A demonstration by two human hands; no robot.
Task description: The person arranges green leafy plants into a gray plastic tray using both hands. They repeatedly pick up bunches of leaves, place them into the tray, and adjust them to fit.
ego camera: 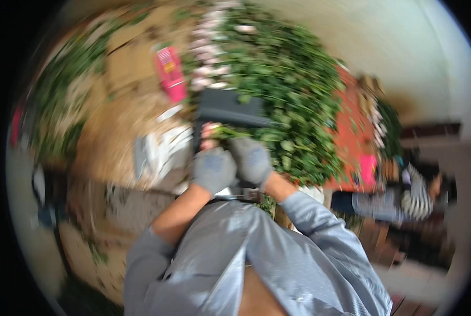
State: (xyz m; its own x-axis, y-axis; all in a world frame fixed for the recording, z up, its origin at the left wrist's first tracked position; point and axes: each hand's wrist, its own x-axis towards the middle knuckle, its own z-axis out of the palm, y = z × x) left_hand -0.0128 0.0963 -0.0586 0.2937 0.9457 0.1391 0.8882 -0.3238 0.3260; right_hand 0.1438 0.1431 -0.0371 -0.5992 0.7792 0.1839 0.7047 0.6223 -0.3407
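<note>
Both my hands wear grey work gloves and work close together at the table's near edge. My left hand [215, 170] is against the lower end of a short row of pink roses [209, 136]. Beside it, my right hand [252, 160] lies over the green stems [235, 133] just right of those blooms. Blur and the backs of the gloves hide the fingers, so their grip does not show. The roses lie on a dark stand [231, 106] with a raised back panel, directly ahead of my hands.
A large heap of leafy rose stems [286, 79] covers the right side, its pale pink blooms [207, 51] facing left. Left of it are a pink tool [171, 75], cardboard [130, 63] and white wrapping sheets [166, 152]. A person [397, 197] stands far right beyond a red tabletop [352, 118].
</note>
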